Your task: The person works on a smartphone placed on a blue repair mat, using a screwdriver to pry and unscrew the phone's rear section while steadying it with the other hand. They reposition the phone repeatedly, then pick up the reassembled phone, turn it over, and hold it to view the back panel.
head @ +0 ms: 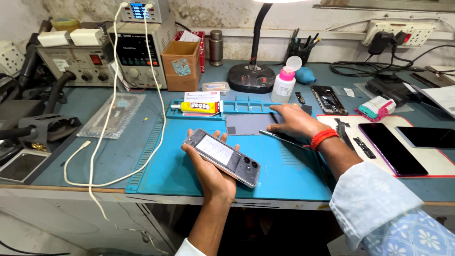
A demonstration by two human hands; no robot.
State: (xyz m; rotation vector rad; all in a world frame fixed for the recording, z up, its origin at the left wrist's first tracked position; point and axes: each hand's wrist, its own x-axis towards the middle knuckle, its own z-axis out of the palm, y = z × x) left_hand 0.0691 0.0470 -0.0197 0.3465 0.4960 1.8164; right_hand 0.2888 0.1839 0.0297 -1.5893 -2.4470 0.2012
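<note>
phone [222, 157] flat across left hand [208, 168]

The setting is a mobile phone repair workshop. A blue silicone repair mat [199, 166] with moulded parts compartments covers the middle of the tabletop [71, 156]. At the rear left stand a hot-air rework station [78, 61] and a bench power supply [140, 50] with digital readouts, with white cables [111, 114] trailing across the surface. A tube of adhesive [195, 107] lies in the mat's tray, just beside a solvent dispenser bottle [283, 85] with a pink collar. An opened phone chassis [328, 99], loose display panels [391, 148] and a cup of hand tools [298, 50] occupy the right side. A gooseneck lamp [251, 76] stands at the rear centre, below a stained wall carrying a power strip [403, 32].
</note>
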